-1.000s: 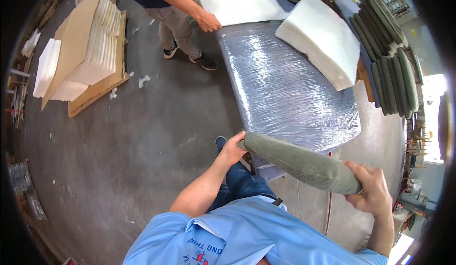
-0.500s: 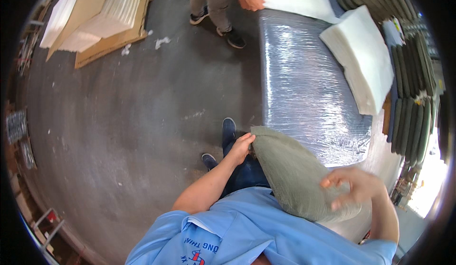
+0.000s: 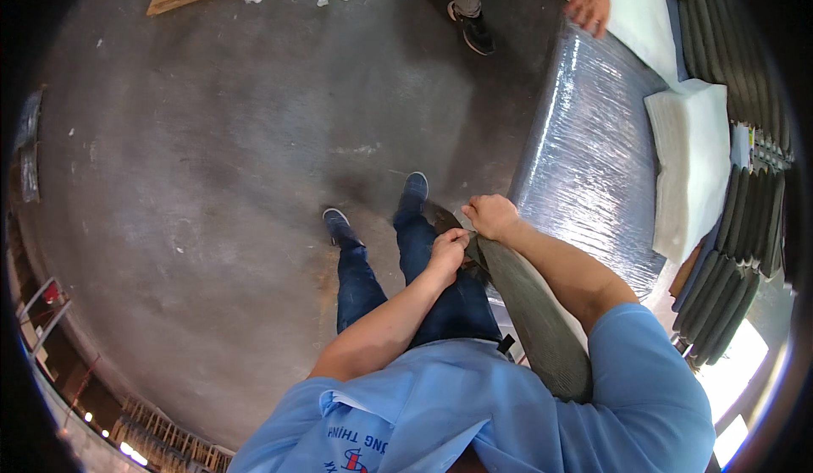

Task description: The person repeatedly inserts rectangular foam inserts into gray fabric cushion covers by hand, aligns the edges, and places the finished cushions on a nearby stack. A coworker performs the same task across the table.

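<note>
Had the green cushion [image 3: 540, 325] slanting beside the blue shirt [image 3: 423, 405], just inside the right arm [image 3: 567, 268]. Pinched its far corner in the left hand's [image 3: 448, 253] narrow grip. Brought the right hand [image 3: 494, 216] there from the near end, leaving that unheld; could not tell its grip. Had the wrapped bench [image 3: 584, 164] edge just beyond, roomy floor [image 3: 220, 168] leftward.

Grey-green cloth cushion [image 3: 539, 319], edge-on and aslant, far end at the fingers [image 3: 456, 237]
</note>
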The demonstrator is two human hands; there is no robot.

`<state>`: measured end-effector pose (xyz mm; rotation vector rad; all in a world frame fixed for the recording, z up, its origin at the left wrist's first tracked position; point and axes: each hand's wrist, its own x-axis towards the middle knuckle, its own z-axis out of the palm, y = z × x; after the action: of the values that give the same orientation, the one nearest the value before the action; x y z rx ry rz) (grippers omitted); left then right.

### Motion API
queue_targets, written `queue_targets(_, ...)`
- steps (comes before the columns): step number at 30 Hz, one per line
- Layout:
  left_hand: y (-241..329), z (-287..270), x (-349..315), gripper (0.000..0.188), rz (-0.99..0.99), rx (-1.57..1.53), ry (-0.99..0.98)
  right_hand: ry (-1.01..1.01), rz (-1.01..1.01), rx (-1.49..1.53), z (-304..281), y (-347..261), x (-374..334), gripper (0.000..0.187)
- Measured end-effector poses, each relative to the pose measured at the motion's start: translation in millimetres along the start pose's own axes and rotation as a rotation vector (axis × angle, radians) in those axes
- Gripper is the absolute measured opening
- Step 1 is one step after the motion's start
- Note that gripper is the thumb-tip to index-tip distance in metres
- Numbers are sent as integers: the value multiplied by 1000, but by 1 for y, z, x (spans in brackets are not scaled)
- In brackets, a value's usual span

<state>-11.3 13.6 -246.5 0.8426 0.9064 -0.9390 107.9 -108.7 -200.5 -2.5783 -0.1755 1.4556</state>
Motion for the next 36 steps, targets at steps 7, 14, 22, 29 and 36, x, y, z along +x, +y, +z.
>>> queue_targets(7,-28,34,52,21,-17,-162,264,18,65,-98,12,-8,15,40)
queue_targets(14,-28,42,76,23,-68,-442,397,31,-23,-107,21,-6,29,30)
queue_targets(22,-37,28,97,20,163,133,420,165,-111,-107,38,10,42,37)
queue_targets(29,-21,14,34,44,133,202,421,197,-116,-90,23,7,31,24)
queue_targets(36,40,65,-100,51,-303,-123,-334,314,-184,-71,19,9,29,15)
